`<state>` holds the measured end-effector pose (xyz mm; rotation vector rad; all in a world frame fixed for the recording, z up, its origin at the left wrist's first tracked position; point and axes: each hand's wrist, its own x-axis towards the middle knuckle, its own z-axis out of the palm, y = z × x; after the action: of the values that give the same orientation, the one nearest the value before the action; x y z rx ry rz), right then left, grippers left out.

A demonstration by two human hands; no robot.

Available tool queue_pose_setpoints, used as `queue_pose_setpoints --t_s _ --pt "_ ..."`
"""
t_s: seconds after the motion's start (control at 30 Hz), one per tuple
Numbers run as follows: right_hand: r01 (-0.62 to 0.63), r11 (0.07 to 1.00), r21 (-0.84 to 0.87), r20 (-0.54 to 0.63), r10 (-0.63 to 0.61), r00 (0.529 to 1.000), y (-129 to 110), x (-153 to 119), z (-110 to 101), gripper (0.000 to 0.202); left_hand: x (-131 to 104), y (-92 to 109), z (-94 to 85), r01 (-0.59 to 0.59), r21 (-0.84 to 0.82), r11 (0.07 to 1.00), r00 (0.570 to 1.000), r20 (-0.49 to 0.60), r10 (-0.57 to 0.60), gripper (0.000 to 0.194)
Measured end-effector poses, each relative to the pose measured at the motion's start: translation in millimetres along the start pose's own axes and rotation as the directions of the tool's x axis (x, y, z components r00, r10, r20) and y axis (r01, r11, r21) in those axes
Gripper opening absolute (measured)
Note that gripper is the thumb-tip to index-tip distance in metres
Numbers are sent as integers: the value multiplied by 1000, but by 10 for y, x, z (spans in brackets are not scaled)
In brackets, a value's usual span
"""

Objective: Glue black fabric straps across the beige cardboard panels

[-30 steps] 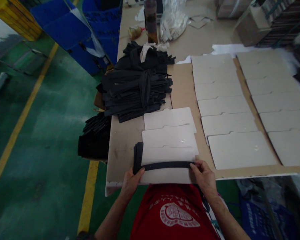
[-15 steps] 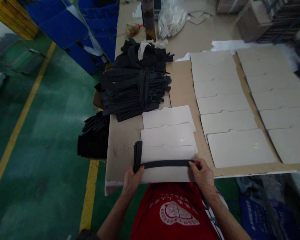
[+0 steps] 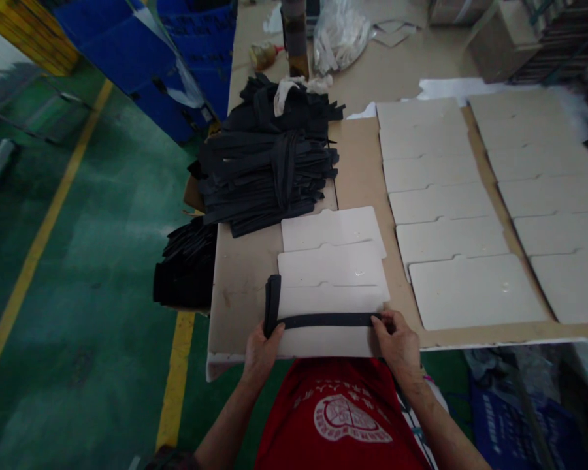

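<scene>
Nearest to you: your left hand (image 3: 261, 352) and right hand (image 3: 396, 341) sit at the near edge of the surface (image 3: 235, 274), one at each end of a black strip (image 3: 323, 320).
Left fingers: closed on the strip's left end, right where it bends and runs away from you as a doubled-over tail.
Right fingers: pinched shut on the strip's right end, at the card's right border.
Strip position: stretched flat and straight across the nearest white card (image 3: 328, 326), which lies at the near edge, left of the middle.
Strip handling: judge it light, soft and floppy; it folds on itself at the left, so it likely sags unless you keep both ends taut. Hold it by the ends, as you do now.
Card handling: thin and stiff-looking, probably light and apt to slide on the surface; press down through the strip ends to pin it.
Just beyond: two more white cards (image 3: 332, 261) overlap in a row going away from you.
To the right: two columns of grey boards (image 3: 445, 196) on brown backing.
Far left: a heap of black strips (image 3: 269, 163) toward the left edge, tied in a bundle.
Far edge: a dark bottle (image 3: 294, 36) and a clear plastic bag (image 3: 340, 36).
</scene>
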<state>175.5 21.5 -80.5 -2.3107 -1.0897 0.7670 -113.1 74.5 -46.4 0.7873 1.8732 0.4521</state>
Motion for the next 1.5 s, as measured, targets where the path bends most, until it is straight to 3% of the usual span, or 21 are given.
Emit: queue_pose_setpoints --t_s 0.17,0.4,0.57,0.97,1.5 --pt "173 978 -114 -78 -183 980 15 -3 18 34 -1 -52 -11 -48 -18 999 999 -11 48 33" --pt "216 967 -135 -50 -224 973 82 16 7 43 -83 -293 -134 -169 -83 982 980 89 176 35" --pt "191 968 -165 -44 -201 979 98 21 0 45 -142 -242 -181 -269 -59 961 950 150 275 25" --pt "127 977 -172 -23 -133 991 45 16 -18 40 40 -111 -4 -123 232 965 991 -18 131 26" --pt "161 974 -159 -30 -168 985 78 26 -8 44 57 -88 76 -90 401 912 988 -78 132 25"
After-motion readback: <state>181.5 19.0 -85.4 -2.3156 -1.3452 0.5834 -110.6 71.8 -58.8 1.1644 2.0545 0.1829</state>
